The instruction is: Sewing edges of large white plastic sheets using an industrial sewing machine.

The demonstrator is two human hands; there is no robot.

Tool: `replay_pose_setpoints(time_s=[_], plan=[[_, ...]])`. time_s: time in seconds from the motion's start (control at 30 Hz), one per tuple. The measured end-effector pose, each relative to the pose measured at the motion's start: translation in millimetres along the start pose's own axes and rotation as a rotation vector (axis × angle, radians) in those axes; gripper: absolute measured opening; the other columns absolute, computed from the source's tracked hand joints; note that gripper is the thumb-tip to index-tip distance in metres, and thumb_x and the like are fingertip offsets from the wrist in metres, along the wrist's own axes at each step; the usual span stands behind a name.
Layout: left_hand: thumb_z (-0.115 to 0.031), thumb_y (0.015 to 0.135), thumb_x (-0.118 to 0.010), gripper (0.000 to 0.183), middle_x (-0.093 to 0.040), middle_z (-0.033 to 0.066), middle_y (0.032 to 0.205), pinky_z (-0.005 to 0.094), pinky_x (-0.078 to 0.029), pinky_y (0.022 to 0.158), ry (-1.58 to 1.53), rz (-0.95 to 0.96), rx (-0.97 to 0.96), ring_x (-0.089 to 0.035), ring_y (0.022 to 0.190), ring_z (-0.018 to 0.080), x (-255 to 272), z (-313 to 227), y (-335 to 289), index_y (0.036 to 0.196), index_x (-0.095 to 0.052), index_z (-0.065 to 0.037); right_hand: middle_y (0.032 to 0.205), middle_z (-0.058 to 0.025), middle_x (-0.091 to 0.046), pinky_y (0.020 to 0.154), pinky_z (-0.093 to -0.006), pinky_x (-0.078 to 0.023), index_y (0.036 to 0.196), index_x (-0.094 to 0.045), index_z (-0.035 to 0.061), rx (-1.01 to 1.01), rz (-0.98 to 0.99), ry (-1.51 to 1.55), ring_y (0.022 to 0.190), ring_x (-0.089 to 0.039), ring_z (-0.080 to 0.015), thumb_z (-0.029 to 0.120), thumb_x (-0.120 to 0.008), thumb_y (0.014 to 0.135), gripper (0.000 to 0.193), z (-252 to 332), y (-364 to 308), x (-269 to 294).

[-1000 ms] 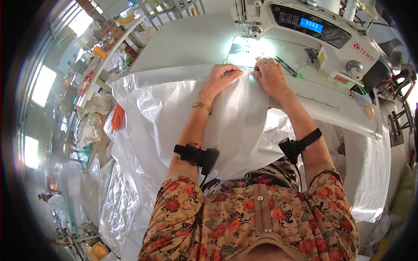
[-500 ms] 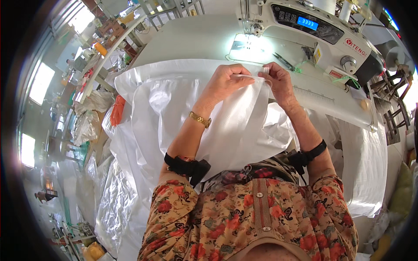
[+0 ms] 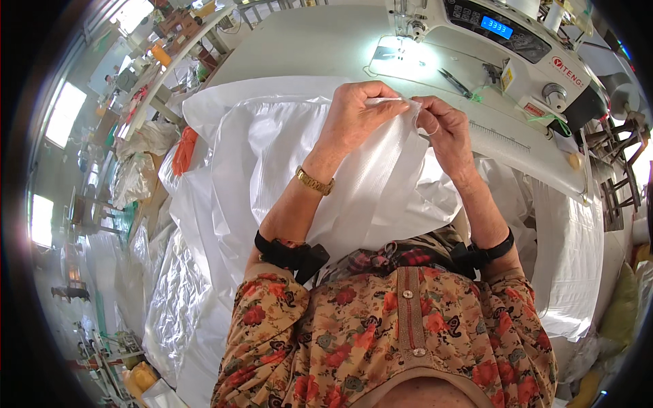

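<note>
Both our left hand [image 3: 357,115] and right hand [image 3: 442,129] pinch the white woven sheet's [image 3: 367,197] far edge, lifted just near of the sewing machine [image 3: 503,41] on the worktop [image 3: 320,47].

From my remote feed, the wearer's short-sleeved blouse [image 3: 381,340] is tan with red roses and dark leaves, a buttoned placket running down its centre. Above it, a plaid cloth in red and dark tones [image 3: 401,257] shows at the lap. A gold link watch [image 3: 314,181] circles the wrist behind my left hand [image 3: 357,115]. Black straps with small boxes sit near each elbow, well back from the right hand [image 3: 445,132].
</note>
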State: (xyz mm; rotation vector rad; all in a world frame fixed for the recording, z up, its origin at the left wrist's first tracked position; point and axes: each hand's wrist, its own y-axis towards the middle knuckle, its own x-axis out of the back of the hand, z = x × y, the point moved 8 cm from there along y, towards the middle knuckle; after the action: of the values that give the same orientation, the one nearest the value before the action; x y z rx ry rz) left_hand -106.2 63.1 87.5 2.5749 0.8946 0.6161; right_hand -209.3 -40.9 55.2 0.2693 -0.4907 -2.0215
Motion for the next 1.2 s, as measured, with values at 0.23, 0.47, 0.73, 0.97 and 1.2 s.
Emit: replay_pose_setpoints(time_s=[0.23,0.47,0.73,0.97,1.2], plan=[[-0.014,0.082,-0.075,0.015,-0.068,0.0007,0.074,0.0198,-0.046,0.06,-0.035,-0.021,-0.042,-0.058,0.069,0.0035,-2,5,-1,0.085,-0.07,0.0,0.078,-0.0051,-0.06,0.065,-0.0236,-0.043,0.096,-0.065,-0.0039,0.16,-0.057,-0.327,0.07,-0.053,-0.011,0.009,-0.063,0.09,0.014,35,-3,-4],[-0.01,0.079,-0.076,0.017,-0.063,0.0039,0.075,0.0263,-0.044,0.062,0.39,0.084,-0.324,-0.055,0.066,0.0109,37,-30,5,0.083,-0.065,0.002,0.08,-0.0101,-0.063,0.068,-0.0257,-0.045,0.09,-0.063,-0.0051,0.279,-0.134,-0.388,0.071,-0.058,-0.0168,0.004,-0.062,0.087,0.01,62,1,11],[-0.016,0.078,-0.076,0.017,-0.065,0.0056,0.071,0.0294,-0.045,0.06,0.345,0.008,-0.151,-0.056,0.064,0.0155,106,-8,-10,0.082,-0.066,-0.002,0.09,-0.0155,-0.064,0.073,-0.0324,-0.048,0.094,-0.062,-0.0019,0.463,-0.266,-0.713,0.079,-0.061,-0.0274,0.003,-0.057,0.086,0.01,88,-20,7],[-0.027,0.078,-0.076,0.019,-0.063,-0.0046,0.101,0.046,-0.026,0.105,0.638,-0.044,-0.245,-0.058,0.095,0.0137,102,-15,-34,0.088,-0.068,-0.013,0.089,-0.0154,-0.063,0.072,-0.034,-0.048,0.096,-0.06,-0.0036,0.471,-0.38,-0.764,0.077,-0.06,-0.0288,0.002,-0.05,0.092,0.012,92,-37,24],[-0.021,0.079,-0.074,0.014,-0.064,0.0007,0.08,0.0367,-0.037,0.095,0.66,-0.043,-0.266,-0.059,0.082,0.0176,122,-2,-39,0.083,-0.069,-0.009,0.089,-0.0155,-0.063,0.071,-0.0338,-0.048,0.097,-0.06,-0.0047,0.435,-0.475,-0.835,0.076,-0.06,-0.0288,0.003,-0.051,0.093,0.012,89,-34,32]])
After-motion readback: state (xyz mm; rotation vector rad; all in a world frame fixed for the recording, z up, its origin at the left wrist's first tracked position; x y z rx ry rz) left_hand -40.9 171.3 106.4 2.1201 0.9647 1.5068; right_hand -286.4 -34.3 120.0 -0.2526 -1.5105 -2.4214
